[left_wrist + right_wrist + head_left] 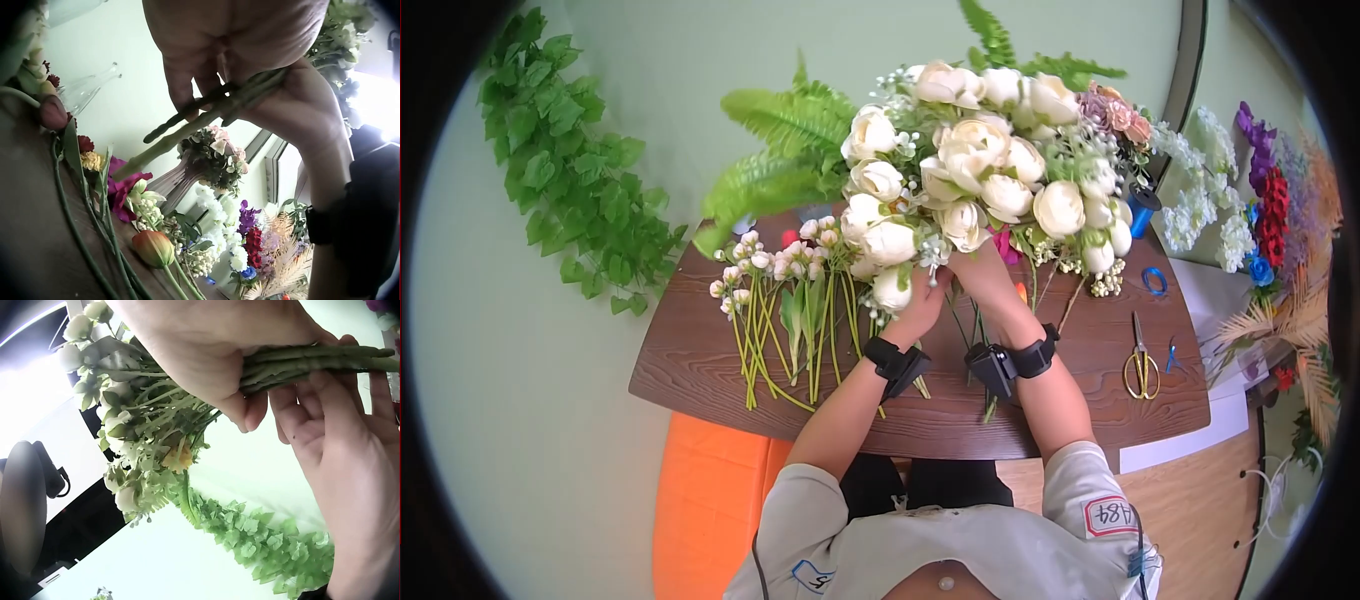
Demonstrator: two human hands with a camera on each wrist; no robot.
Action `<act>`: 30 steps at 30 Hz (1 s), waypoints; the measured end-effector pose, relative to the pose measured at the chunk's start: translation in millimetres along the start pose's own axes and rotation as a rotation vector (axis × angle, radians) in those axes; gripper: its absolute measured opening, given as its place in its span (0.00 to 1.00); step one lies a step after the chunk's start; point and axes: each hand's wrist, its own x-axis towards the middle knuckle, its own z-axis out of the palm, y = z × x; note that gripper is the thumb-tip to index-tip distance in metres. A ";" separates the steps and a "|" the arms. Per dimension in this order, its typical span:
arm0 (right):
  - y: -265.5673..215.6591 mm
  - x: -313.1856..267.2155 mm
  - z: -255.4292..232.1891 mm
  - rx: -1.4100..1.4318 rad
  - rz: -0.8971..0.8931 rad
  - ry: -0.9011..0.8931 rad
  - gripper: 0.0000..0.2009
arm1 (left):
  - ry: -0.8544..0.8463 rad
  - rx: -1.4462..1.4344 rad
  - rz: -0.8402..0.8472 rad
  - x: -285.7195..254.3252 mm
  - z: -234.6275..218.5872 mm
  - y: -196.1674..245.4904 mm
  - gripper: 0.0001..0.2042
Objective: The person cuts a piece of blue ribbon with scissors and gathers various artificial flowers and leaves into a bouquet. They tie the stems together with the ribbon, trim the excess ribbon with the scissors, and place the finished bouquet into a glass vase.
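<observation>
A large bouquet of cream-white artificial flowers point(975, 150) with fern leaves is held up over the table. My right hand point(988, 280) grips its gathered green stems point(284, 367), fingers wrapped round them just under the blooms. Lower on the same stems, my left hand point(344, 437) holds them between thumb and fingers; in the head view this left hand point(918, 308) is partly hidden below the flowers. The cut stem ends point(172, 134) stick out past both hands in the left wrist view.
Small pinkish-white flowers point(775, 262) on long stems lie at the left of the brown table point(700, 350). Gold-handled scissors point(1141, 370) and a blue ribbon ring point(1154, 281) lie at right. An orange tulip point(154, 249) lies below the hands. More flowers point(1270, 210) stand far right.
</observation>
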 end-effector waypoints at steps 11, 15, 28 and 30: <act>-26.3 -7.3 10.9 0.094 0.023 -0.129 0.12 | 0.093 -0.919 -0.260 -4.2 10.2 24.9 0.12; -27.0 -10.1 14.5 0.078 0.026 -0.104 0.13 | 0.220 -0.867 -0.374 -3.5 9.3 27.0 0.13; 1.7 -11.6 20.8 -0.016 -0.157 0.124 0.08 | 0.014 0.219 -0.193 30.3 -20.6 118.5 0.22; 18.0 -9.0 20.1 -0.148 -0.216 0.173 0.08 | -0.120 -0.128 -0.337 34.7 -20.8 120.5 0.26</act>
